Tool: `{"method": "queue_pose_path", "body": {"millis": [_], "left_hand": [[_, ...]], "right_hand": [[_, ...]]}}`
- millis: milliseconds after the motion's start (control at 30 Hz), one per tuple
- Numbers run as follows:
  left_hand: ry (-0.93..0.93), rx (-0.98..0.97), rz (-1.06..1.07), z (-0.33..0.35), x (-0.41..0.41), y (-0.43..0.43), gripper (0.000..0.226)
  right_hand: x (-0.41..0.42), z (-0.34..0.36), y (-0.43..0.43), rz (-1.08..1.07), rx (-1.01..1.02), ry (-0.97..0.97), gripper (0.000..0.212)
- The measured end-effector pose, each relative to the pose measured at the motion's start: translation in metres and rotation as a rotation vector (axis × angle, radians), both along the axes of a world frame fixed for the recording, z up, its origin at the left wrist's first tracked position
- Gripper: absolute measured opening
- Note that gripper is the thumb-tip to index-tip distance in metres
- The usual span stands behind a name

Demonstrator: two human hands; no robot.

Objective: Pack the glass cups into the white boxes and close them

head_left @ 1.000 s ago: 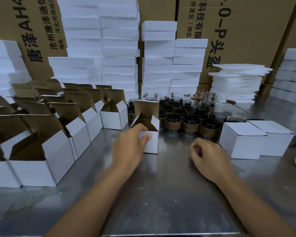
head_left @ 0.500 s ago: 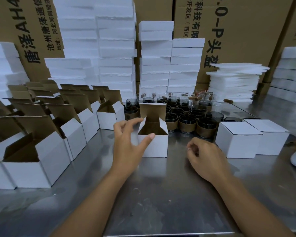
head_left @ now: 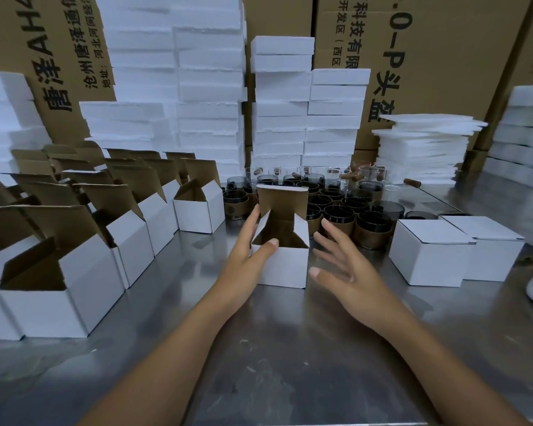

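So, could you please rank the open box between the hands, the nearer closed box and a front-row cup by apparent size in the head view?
Tied first: closed box and open box; bodies look alike, so unranked, though the open one's raised flap makes it taller.
Smallest: front-row cup, though slightly farther.

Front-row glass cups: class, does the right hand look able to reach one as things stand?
Probably yes. The right hand is open and empty, fingers aimed at the front-row glass cups; the open box stands left of it, closed boxes right, nothing between.
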State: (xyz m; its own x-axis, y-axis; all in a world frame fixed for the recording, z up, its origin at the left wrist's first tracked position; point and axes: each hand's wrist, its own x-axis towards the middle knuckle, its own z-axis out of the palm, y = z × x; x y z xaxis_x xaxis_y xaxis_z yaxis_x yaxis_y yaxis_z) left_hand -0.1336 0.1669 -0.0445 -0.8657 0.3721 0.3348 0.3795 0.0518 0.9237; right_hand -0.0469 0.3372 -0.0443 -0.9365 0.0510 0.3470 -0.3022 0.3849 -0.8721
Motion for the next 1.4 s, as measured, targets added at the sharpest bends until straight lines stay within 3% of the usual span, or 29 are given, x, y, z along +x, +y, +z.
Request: {"method": "queue_pose_path", "body": {"millis": [267, 467, 733, 900, 1000, 1100, 1200, 1333, 1400], "left_hand": [[0.052, -0.021, -0.015, 0.001, 0.006, 0.001, 0.047], [0.104, -0.11, -0.035, 0.0, 0.008, 0.0, 0.047], [0.122, -0.134, -0.031, 0.004, 0.012, 0.0, 0.042], [0.137, -0.087, -0.011, 0.004, 0.014, 0.0, 0.048], [0.144, -0.086, -0.005, 0.004, 0.013, 0.0, 0.047], [0.124, -0.081, 0.012, 0.005, 0.01, 0.0, 0.045], [0.099, -0.088, 0.009, 0.006, 0.011, 0.0, 0.045], [0.098, -0.091, 0.015, 0.008, 0.013, 0.0, 0.049], [0.091, -0.082, 0.024, 0.008, 0.013, 0.0, 0.054]], "right_hand": [[-0.008, -0.002, -0.005, -0.102, -0.02, 0.03, 0.055], [-0.022, 0.008, -0.017, -0.144, -0.141, 0.044, 0.081], [-0.027, 0.002, -0.024, -0.156, -0.176, 0.1, 0.04], [-0.027, 0.003, -0.025, -0.141, -0.183, 0.119, 0.045], [-0.025, 0.004, -0.021, -0.111, -0.149, 0.1, 0.06], [-0.028, 0.009, -0.008, -0.228, -0.125, 0.102, 0.065], [-0.036, 0.016, 0.018, -0.5, 0.138, 0.095, 0.048], [-0.046, 0.019, 0.044, -0.664, 0.795, -0.082, 0.061], [-0.05, 0.02, 0.047, -0.7, 0.981, -0.206, 0.068]]}}
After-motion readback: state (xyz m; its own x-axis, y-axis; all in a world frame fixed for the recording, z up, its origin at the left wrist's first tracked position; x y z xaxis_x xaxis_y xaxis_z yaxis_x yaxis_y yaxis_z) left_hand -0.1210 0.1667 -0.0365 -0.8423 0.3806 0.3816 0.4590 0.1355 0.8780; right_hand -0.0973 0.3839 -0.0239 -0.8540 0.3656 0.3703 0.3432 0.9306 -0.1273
